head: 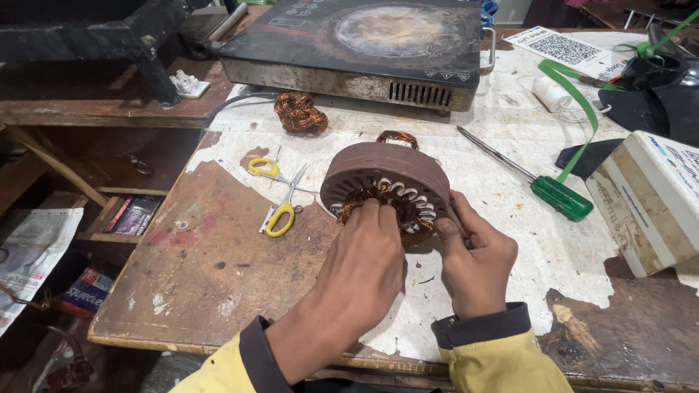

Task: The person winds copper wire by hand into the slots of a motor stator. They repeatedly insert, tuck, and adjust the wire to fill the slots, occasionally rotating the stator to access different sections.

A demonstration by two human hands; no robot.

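Both hands meet on a round motor stator (386, 178), stood on edge near the middle of the worn worktable (218, 269) w/ its open face tilted toward the camera. Left hand (360, 266): fingers curled over the lower rim and pressing into the copper windings (364, 200) inside the bore — closed on the coil, apparently to seat or hold the wire in its slots. Right hand (473, 266): clamped against the stator's right edge, thumb on the face near the white slot liners (408, 193), bracing the ring so it cannot roll. Held upright like this, the slots face the worker rather than the tabletop.

Around it, within reach: yellow-handled scissors (280, 200) just left of the stator; a loose hank of copper wire (300, 113) farther back; a green-handled screwdriver (539, 182) to the right, well apart from the hands. An induction cooktop (357, 44) stands at the table's far edge — a white box-shaped case (648, 196) lies at right. Yellow sleeves w/ dark cuffs cover both wrists.
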